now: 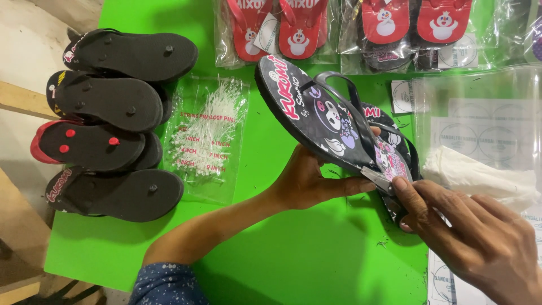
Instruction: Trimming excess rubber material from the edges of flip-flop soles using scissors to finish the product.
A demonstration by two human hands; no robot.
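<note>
A pair of black flip-flops point(316, 113) with cartoon prints and grey straps is held tilted above the green table point(293, 254). My left hand point(307, 181) grips them from underneath, fingers along the lower edge. My right hand point(468, 237) presses a small metal tool point(377, 178) against the heel end of the pair, index finger on top. The second sandal sits behind the first, partly hidden.
Pairs of black and red flip-flops point(110, 121) lie stacked sole-up at the left. A clear bag of white plastic loop pins point(208, 138) lies between. Bagged red sandals point(344, 25) line the far edge. Clear bags point(485, 118) and white plastic point(480, 175) sit at the right.
</note>
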